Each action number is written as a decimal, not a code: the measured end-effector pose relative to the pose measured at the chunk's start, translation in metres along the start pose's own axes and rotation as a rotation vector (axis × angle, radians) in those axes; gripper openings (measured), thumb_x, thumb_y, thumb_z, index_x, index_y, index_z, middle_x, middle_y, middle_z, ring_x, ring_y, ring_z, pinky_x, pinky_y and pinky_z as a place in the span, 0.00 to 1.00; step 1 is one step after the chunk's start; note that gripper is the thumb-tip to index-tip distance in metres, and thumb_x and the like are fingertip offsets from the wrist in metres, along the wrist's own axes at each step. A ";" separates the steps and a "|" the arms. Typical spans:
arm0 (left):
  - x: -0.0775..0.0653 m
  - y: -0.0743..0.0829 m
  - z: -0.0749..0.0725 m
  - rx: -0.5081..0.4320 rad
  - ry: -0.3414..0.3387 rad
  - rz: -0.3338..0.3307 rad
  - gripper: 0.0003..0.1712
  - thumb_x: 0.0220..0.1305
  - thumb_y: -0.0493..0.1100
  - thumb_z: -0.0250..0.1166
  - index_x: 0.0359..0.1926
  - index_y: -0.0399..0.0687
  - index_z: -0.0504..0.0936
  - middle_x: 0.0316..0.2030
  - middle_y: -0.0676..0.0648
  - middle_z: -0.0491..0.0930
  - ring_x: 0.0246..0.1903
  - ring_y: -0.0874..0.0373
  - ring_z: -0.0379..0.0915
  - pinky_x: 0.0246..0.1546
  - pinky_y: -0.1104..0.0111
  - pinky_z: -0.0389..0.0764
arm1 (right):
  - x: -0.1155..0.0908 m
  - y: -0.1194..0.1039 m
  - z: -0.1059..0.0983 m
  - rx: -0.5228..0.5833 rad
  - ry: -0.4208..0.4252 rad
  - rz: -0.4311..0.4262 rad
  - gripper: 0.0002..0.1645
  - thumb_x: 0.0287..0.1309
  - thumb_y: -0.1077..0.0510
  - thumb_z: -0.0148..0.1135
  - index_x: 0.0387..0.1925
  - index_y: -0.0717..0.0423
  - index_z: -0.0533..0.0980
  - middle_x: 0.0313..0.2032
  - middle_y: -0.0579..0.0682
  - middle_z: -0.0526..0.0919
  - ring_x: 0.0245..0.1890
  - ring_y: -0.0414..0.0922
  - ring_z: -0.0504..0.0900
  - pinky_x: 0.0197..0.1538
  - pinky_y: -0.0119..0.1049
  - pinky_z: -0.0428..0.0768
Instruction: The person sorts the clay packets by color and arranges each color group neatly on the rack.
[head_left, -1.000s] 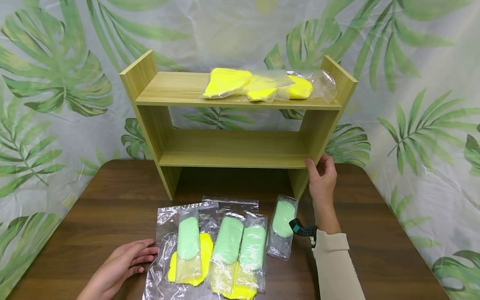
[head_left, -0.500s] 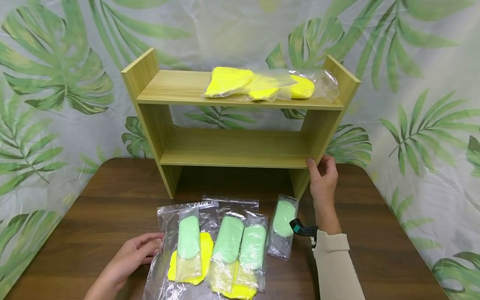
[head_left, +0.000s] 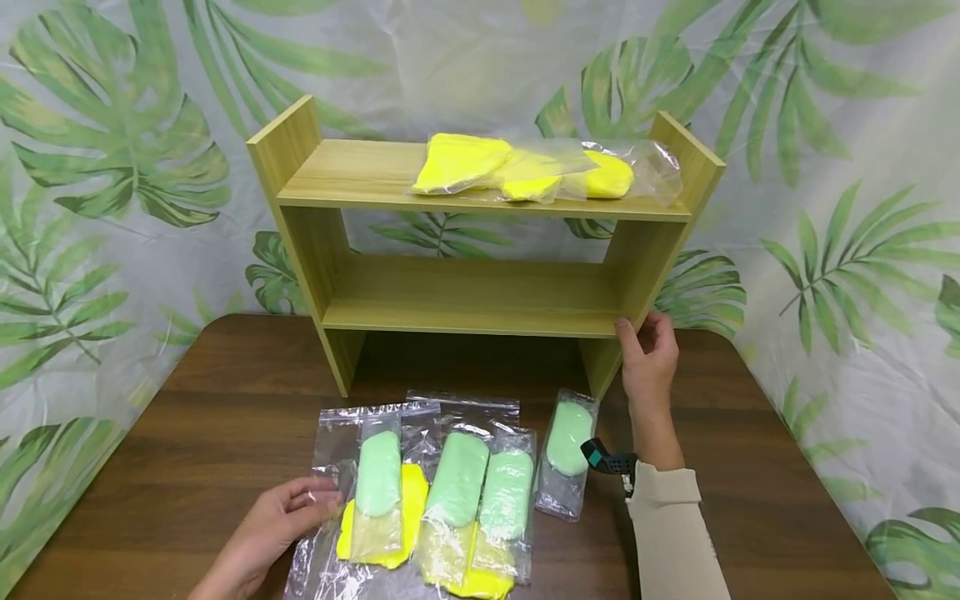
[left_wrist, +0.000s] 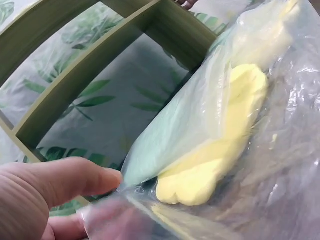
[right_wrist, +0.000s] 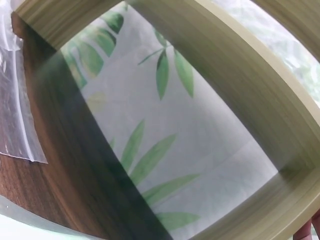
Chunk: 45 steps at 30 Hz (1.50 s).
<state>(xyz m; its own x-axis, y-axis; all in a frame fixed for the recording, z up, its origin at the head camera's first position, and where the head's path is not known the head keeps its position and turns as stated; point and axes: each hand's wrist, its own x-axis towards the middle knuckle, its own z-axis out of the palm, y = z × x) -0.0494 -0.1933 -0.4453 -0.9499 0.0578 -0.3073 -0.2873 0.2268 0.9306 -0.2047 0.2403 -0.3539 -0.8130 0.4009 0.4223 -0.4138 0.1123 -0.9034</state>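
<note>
My left hand [head_left: 288, 517] is at the left edge of a clear zip bag [head_left: 330, 442] with a flat yellow slab [head_left: 415, 492] inside. In the left wrist view the thumb [left_wrist: 85, 175] lies over the plastic and fingers show through beneath it, pinching the edge. A pale green oblong packet [head_left: 378, 473] lies on that bag. My right hand [head_left: 651, 362] grips the right side panel of a wooden shelf [head_left: 651, 267], thumb in front, fingers behind. In the right wrist view only fingertips show at the lower right edge.
Two more green packets, a left one [head_left: 459, 471] and a right one [head_left: 506, 496], lie over another yellow bag. A single green packet [head_left: 568, 442] sits near the shelf's right foot. Yellow bagged pieces [head_left: 461, 162] rest on the top board. The brown table [head_left: 187, 417] runs underneath.
My left hand has moved right, from beside the bag onto its left edge, and has taken the plastic. The right hand keeps its grip on the shelf.
</note>
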 end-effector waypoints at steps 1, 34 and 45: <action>0.000 0.000 0.001 0.011 -0.001 0.015 0.29 0.63 0.42 0.65 0.59 0.29 0.71 0.46 0.38 0.81 0.45 0.53 0.77 0.43 0.67 0.77 | 0.000 0.000 0.000 -0.004 0.001 -0.002 0.11 0.61 0.64 0.60 0.44 0.66 0.72 0.36 0.47 0.76 0.38 0.39 0.75 0.43 0.30 0.72; 0.006 -0.002 -0.001 -0.282 -0.202 -0.042 0.30 0.71 0.46 0.55 0.62 0.25 0.66 0.56 0.42 0.75 0.55 0.59 0.70 0.55 0.66 0.71 | 0.001 0.006 0.000 0.010 0.005 -0.041 0.13 0.62 0.64 0.59 0.45 0.68 0.72 0.37 0.47 0.76 0.38 0.40 0.75 0.42 0.29 0.72; 0.004 -0.005 -0.004 -0.591 -0.485 -0.040 0.15 0.76 0.39 0.44 0.55 0.41 0.72 0.47 0.42 0.80 0.47 0.51 0.79 0.50 0.58 0.77 | 0.010 0.033 -0.003 0.006 0.034 -0.051 0.13 0.62 0.59 0.61 0.46 0.61 0.74 0.39 0.46 0.77 0.41 0.42 0.76 0.43 0.29 0.72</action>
<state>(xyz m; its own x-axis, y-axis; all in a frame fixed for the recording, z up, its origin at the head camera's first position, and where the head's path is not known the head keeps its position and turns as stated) -0.0523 -0.1983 -0.4501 -0.8162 0.5115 -0.2687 -0.4679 -0.3123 0.8268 -0.2248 0.2507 -0.3794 -0.7764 0.4255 0.4649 -0.4571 0.1277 -0.8802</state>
